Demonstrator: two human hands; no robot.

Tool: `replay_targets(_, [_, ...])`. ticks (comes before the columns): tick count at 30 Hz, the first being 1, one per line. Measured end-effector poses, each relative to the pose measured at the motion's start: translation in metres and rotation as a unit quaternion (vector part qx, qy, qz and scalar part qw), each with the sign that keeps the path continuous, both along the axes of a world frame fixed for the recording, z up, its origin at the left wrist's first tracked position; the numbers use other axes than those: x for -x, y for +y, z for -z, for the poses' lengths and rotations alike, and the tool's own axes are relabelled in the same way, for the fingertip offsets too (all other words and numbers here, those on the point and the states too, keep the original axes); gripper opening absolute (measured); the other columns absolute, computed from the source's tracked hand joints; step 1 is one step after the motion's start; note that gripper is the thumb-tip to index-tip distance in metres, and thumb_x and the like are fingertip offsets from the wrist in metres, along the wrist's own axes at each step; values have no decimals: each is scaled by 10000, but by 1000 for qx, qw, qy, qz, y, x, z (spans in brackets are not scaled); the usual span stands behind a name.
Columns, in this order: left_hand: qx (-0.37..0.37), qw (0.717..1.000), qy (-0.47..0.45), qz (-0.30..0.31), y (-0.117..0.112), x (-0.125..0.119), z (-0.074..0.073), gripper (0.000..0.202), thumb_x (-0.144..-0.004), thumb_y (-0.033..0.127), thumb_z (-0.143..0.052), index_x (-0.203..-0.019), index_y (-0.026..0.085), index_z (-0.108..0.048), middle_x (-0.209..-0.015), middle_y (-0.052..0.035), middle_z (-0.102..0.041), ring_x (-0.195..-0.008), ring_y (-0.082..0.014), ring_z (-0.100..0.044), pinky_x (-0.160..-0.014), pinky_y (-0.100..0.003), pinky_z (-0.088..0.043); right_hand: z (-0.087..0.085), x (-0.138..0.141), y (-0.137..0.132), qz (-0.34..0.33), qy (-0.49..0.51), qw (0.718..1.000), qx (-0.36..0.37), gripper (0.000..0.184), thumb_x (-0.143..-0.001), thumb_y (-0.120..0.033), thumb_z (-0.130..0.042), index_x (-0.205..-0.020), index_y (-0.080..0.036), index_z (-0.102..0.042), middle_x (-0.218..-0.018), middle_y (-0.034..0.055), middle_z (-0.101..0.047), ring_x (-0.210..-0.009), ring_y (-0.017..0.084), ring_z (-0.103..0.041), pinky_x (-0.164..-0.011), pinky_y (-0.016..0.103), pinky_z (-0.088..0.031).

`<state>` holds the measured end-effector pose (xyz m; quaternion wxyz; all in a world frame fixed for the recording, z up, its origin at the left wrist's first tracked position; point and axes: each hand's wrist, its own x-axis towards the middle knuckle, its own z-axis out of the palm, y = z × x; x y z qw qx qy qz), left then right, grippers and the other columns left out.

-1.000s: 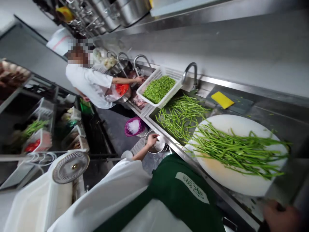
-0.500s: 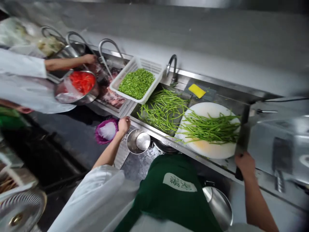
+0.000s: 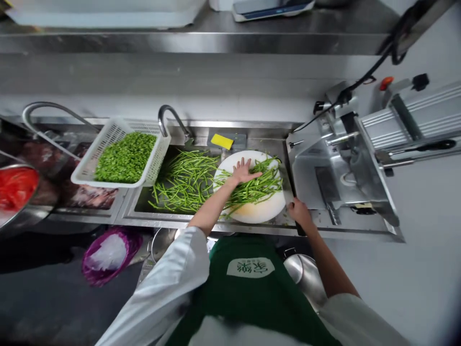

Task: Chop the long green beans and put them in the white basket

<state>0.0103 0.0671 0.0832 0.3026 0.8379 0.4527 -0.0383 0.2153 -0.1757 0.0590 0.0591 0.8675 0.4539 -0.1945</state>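
Note:
My left hand (image 3: 244, 173) lies with fingers spread on a bundle of long green vegetable stalks (image 3: 254, 191) on a round white cutting board (image 3: 257, 216). At the board's right edge, my right hand (image 3: 299, 211) is closed around the handle of a kitchen knife (image 3: 287, 180). Its dark blade is seen nearly edge-on, pointing away from me. Left of the board, more loose green stalks (image 3: 183, 185) fill a sink basin (image 3: 144, 202). A white plastic basket (image 3: 79, 177) of chopped green pieces (image 3: 126, 158) rests at the basin's left side.
A yellow sponge (image 3: 222, 141) lies behind the board, near a faucet (image 3: 173, 113). To the right are a cleaver (image 3: 327, 190) and a metal slicing machine (image 3: 372, 166). A purple bag (image 3: 95, 274) and a bowl of red pieces (image 3: 45, 192) are at left. A shelf (image 3: 180, 43) overhangs.
My left hand has moved right from the sink's front edge onto the stalks and opened. My right hand keeps the knife. The view has swung right, leaving the other person's arm out of sight.

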Motion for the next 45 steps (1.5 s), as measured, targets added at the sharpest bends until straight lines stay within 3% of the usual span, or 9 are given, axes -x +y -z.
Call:
replay_targets(5, [-27, 982, 149, 109, -50, -38, 36, 1335, -721, 827, -664, -1686, 208, 18, -1715, -255, -154, -1524, -545, -235, -1169, -743, -226, -4, -41, -8, 8, 20, 1000, 2, 359, -1045, -268, -382, -1213, -108, -657, -1031, 182, -741, -991, 262, -702, -809, 295, -437])
replay_targets(10, [-130, 964, 172, 156, -97, -32, 48, 1352, -669, 530, -887, -1683, 313, -20, -1712, -234, -181, -1498, -561, -261, -1136, -773, -228, -10, -52, 9, -18, 33, 999, 17, 392, -1051, -259, -349, -1303, -98, -603, -1031, 204, -738, -985, 286, -721, -847, 337, -466])
replay_targets(15, [-101, 968, 162, 162, -61, -14, 36, 1261, -741, 357, -860, -1671, 393, -9, -1620, -188, -396, -1439, -461, -426, -1174, -697, -264, -15, -50, 20, -74, 58, 994, 48, 347, -1052, -233, -348, -1237, -103, -612, -1025, 209, -748, -969, 283, -734, -823, 327, -476])
replay_targets(21, [-72, 969, 200, 130, -35, -3, 31, 1454, -617, 634, -901, -1677, 314, 42, -1740, -220, -27, -1535, -560, -179, -1178, -722, -225, -16, -46, 25, -72, 70, 994, 41, 358, -1051, -216, -323, -1256, -92, -589, -1031, 217, -746, -959, 292, -732, -826, 343, -482])
replay_targets(25, [-87, 973, 177, 115, -39, -10, 34, 1415, -621, 704, -866, -1683, 321, -12, -1733, -207, -113, -1491, -515, -289, -1177, -674, -264, -16, -31, 32, -99, 107, 988, 48, 350, -1048, -192, -333, -1278, -94, -578, -1048, 204, -749, -978, 274, -731, -836, 324, -468])
replay_targets(30, [-99, 980, 127, 115, -42, -1, 35, 1217, -772, 560, -808, -1687, 279, -56, -1506, -191, -509, -1346, -392, -491, -1161, -559, -327, -13, -40, 26, -66, 104, 991, 45, 354, -1065, -275, -347, -1237, -123, -616, -1054, 199, -741, -991, 285, -722, -838, 324, -459])
replay_targets(36, [-60, 985, 92, 130, -28, 9, 18, 1017, -811, 624, -755, -1639, 264, -288, -1539, -173, -471, -1384, -409, -414, -1136, -599, -324, -11, -52, 17, -26, 89, 995, 46, 363, -1064, -291, -341, -1224, -118, -617, -1033, 196, -740, -969, 291, -717, -813, 325, -446])
replay_targets(40, [-119, 985, 26, 119, -38, -28, -2, 458, -982, 514, -576, -1283, 190, -693, -1293, -173, -621, -1249, -365, -519, -1079, -532, -413, -9, -51, 17, -16, 104, 994, 41, 353, -1063, -283, -352, -1237, -120, -612, -1021, 183, -745, -981, 278, -709, -806, 311, -429])
replay_targets(45, [-108, 976, 8, 190, -67, -90, 7, 324, -1029, 276, -467, -1201, 197, -730, -1279, -156, -621, -1248, -334, -529, -1075, -483, -436, -1, -53, 14, -7, 108, 993, 34, 358, -1065, -289, -345, -1236, -123, -611, -1013, 173, -742, -985, 278, -705, -798, 306, -417])
